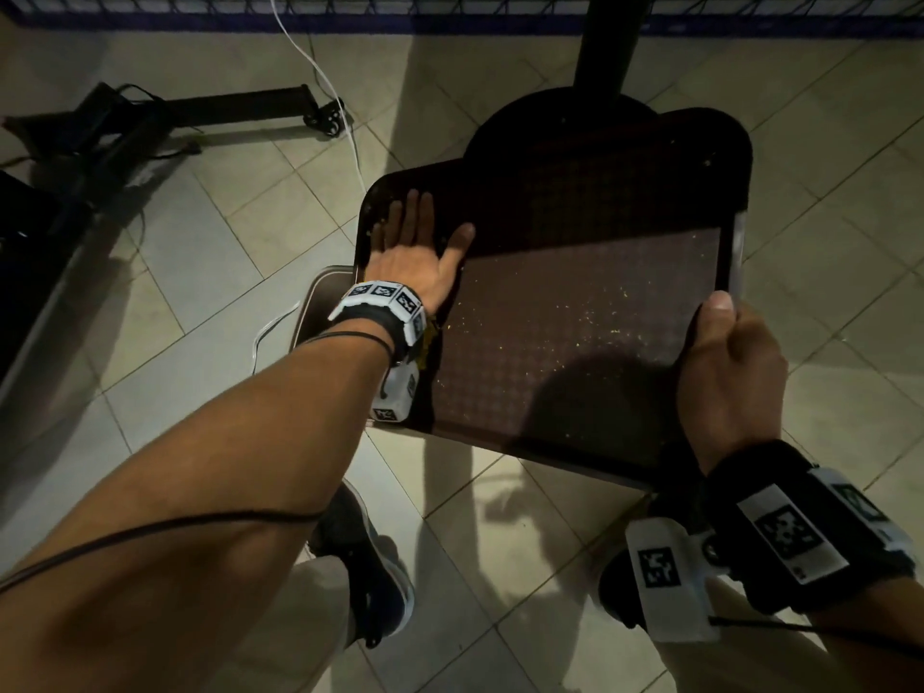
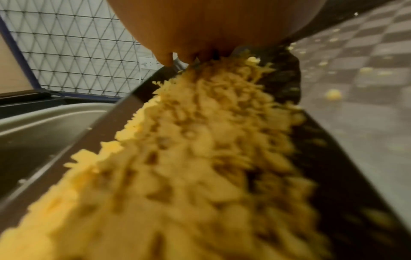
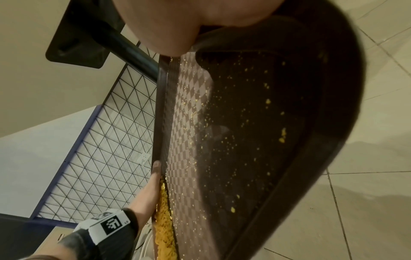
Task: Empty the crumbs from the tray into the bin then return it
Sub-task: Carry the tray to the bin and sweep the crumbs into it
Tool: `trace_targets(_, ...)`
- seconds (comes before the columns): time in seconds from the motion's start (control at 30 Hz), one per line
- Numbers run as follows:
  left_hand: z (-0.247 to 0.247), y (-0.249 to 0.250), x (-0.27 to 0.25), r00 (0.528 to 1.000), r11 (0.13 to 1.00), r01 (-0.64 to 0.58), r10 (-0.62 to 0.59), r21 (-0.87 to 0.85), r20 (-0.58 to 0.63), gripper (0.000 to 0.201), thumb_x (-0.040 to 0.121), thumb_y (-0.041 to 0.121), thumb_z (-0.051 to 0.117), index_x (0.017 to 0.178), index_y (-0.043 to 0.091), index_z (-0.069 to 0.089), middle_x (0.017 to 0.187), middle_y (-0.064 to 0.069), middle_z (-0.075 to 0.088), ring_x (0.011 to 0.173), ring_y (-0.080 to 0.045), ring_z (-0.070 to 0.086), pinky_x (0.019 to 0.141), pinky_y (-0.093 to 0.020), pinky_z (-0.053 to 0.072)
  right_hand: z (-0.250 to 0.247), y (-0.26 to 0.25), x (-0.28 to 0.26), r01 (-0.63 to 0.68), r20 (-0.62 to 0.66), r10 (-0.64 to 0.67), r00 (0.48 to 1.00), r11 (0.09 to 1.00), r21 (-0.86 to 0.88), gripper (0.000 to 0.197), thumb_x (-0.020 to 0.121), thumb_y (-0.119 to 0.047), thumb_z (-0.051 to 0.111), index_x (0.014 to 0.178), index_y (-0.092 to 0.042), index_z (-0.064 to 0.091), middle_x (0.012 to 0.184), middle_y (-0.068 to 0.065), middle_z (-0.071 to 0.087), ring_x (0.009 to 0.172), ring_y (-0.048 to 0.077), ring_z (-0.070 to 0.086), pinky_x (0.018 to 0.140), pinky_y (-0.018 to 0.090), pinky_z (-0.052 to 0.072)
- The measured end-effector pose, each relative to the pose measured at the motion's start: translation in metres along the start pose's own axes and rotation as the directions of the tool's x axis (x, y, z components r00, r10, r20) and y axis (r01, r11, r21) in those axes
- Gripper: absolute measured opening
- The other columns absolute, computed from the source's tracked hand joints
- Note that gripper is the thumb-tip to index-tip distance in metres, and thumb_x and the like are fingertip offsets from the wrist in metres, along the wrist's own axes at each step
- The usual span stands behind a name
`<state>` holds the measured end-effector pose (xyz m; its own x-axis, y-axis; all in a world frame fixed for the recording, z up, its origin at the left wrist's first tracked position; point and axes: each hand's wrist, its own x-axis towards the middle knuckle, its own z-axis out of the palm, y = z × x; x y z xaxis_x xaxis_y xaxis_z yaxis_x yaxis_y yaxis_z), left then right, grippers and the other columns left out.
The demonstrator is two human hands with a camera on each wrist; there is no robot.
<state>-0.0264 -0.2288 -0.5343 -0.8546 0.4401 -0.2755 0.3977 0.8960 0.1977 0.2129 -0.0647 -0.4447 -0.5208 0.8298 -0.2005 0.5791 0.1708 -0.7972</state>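
Note:
A dark brown checkered tray is held tilted above the floor, its left edge over a grey bin. My left hand lies flat, fingers straight, on the tray's far left corner. A thick line of yellow crumbs is heaped along the tray's left rim under that hand, seen also as a crumb ridge from the right wrist. Fine crumbs speckle the tray's middle. My right hand grips the tray's right edge, thumb on top.
A black table pedestal stands just behind the tray. A black wheeled stand and a white cable lie on the tiled floor at the left. A wire mesh fence runs along the back. My shoe is below the tray.

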Motion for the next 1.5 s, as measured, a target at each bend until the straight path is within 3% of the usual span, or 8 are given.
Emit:
trace_targets(0.3, -0.008, -0.046, 0.011, 0.996, 0.999, 0.048, -0.05, 0.021, 0.076, 0.092, 0.086, 0.079, -0.001, 0.157, 0.021, 0.005, 0.165, 0.002, -0.001, 0.152, -0.017, -0.001, 0.122, -0.039, 0.002, 0.002, 0.0, 0.001, 0.033, -0.016, -0.033, 0.999, 0.999, -0.004, 0.042, 0.103, -0.043, 0.026, 0.095, -0.012, 0.053, 0.091, 0.006, 0.056, 0.084, 0.023, 0.051, 0.074, 0.029, 0.035)
trace_targets(0.5, 0.002, -0.056, -0.039, 0.999, 0.999, 0.037, -0.036, -0.021, 0.034, 0.097, 0.09, 0.073, -0.004, 0.142, 0.005, 0.041, 0.153, -0.018, 0.036, 0.142, -0.032, 0.03, 0.116, -0.05, 0.024, 0.0, -0.003, -0.001, 0.047, -0.012, -0.047, 0.999, 0.999, -0.014, 0.045, 0.104, -0.04, 0.026, 0.099, -0.007, 0.056, 0.09, 0.006, 0.055, 0.082, 0.022, 0.049, 0.072, 0.027, 0.031)
trace_targets(0.63, 0.028, -0.072, -0.072, 0.993, 0.993, 0.069, -0.06, -0.094, 0.097, 0.086, 0.091, 0.073, -0.002, 0.157, 0.019, 0.009, 0.165, 0.004, -0.001, 0.151, -0.019, -0.005, 0.122, -0.044, 0.004, 0.003, -0.006, -0.003, 0.045, -0.024, -0.045, 0.999, 0.999, 0.0, 0.041, 0.104, -0.039, 0.027, 0.092, -0.009, 0.053, 0.085, 0.005, 0.055, 0.08, 0.021, 0.05, 0.07, 0.027, 0.032)
trace_targets(0.8, 0.044, -0.083, -0.108, 0.986, 0.991, 0.094, -0.08, -0.093, 0.144, 0.081, 0.093, 0.07, 0.004, 0.157, 0.02, 0.01, 0.165, 0.005, -0.002, 0.151, -0.017, -0.006, 0.12, -0.041, 0.002, 0.006, -0.011, -0.005, 0.051, -0.025, -0.051, 0.998, 0.999, -0.007, 0.041, 0.104, -0.037, 0.028, 0.089, -0.007, 0.051, 0.071, -0.002, 0.048, 0.067, 0.017, 0.045, 0.061, 0.029, 0.033)
trace_targets(1.07, 0.002, -0.074, -0.1, 0.962, 0.98, 0.134, -0.164, -0.145, -0.22, 0.047, 0.103, 0.049, 0.027, 0.11, 0.021, 0.064, 0.115, -0.012, 0.067, 0.105, -0.035, 0.063, 0.079, -0.037, 0.044, 0.006, -0.009, -0.005, 0.079, -0.027, -0.08, 0.996, 0.996, -0.049, 0.039, 0.105, -0.033, 0.027, 0.087, -0.006, 0.048, 0.067, -0.009, 0.043, 0.06, 0.013, 0.041, 0.06, 0.026, 0.024)
trace_targets(1.23, -0.012, -0.038, -0.054, 0.994, 0.996, -0.039, 0.03, -0.078, -0.104, 0.061, 0.102, 0.054, 0.022, 0.14, 0.012, 0.045, 0.141, -0.011, 0.049, 0.129, -0.031, 0.048, 0.099, -0.041, 0.039, 0.005, -0.01, -0.004, 0.05, -0.014, -0.051, 0.999, 0.997, -0.052, 0.04, 0.105, -0.035, 0.026, 0.089, -0.006, 0.049, 0.069, -0.011, 0.045, 0.06, 0.002, 0.042, 0.058, 0.025, 0.023)
trace_targets(1.33, -0.011, -0.015, -0.034, 0.996, 0.996, -0.086, 0.085, -0.019, -0.039, 0.075, 0.099, 0.062, 0.015, 0.149, 0.008, 0.032, 0.156, -0.014, 0.032, 0.136, -0.034, 0.039, 0.11, -0.043, 0.032, 0.006, -0.011, -0.003, 0.048, -0.007, -0.048, 0.999, 0.998, -0.05, 0.036, 0.105, -0.035, 0.027, 0.09, -0.01, 0.048, 0.069, -0.012, 0.044, 0.064, 0.017, 0.043, 0.061, 0.025, 0.025)
trace_targets(1.5, 0.006, -0.022, -0.028, 0.999, 1.0, 0.013, -0.012, -0.014, 0.051, 0.088, 0.091, 0.072, -0.001, 0.156, 0.013, -0.004, 0.165, -0.005, -0.006, 0.152, -0.021, -0.003, 0.122, -0.043, 0.002, 0.006, -0.01, -0.004, 0.048, -0.016, -0.048, 0.999, 0.999, -0.025, 0.037, 0.104, -0.037, 0.027, 0.09, -0.011, 0.049, 0.07, -0.012, 0.046, 0.064, 0.012, 0.045, 0.063, 0.026, 0.031)
